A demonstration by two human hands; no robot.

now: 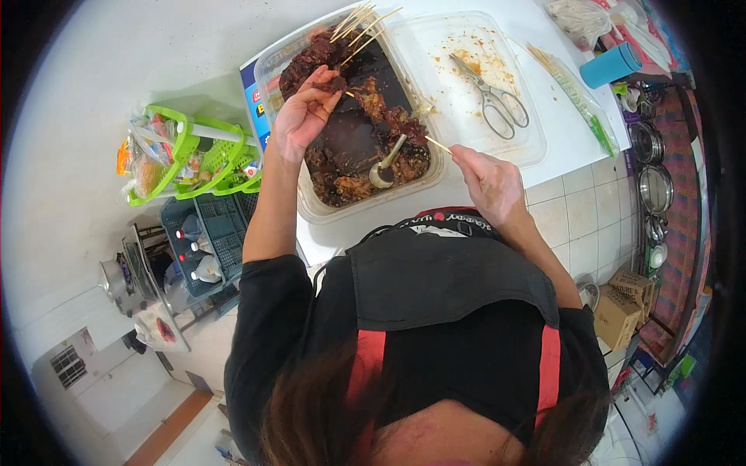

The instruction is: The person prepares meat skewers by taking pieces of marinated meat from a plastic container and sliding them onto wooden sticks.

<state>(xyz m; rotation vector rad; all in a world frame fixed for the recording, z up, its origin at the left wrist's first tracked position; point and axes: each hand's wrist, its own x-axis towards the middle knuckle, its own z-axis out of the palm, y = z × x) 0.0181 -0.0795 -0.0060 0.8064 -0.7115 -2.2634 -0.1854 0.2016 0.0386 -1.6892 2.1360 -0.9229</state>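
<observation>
My right hand [488, 183] grips the bare lower end of a bamboo skewer [438, 144] threaded with dark marinated meat [396, 121]. At the skewer's other tip, my left hand [308, 113] pinches a piece of meat [331, 85] between thumb and fingers. Both hands are over a rectangular plastic tub [319, 216] of dark marinade and loose meat. A metal ladle [383, 173] lies in the tub's near right part. Several loaded skewers [317, 55] are piled at its far end, their bare sticks pointing up and right.
Right of the tub, scissors [498, 105] lie on a stained plastic lid [539, 145]. Beyond are a bag of bamboo skewers [577, 99] and a blue tumbler [610, 65] on the white table [606, 131]. A green rack [189, 157] stands at left.
</observation>
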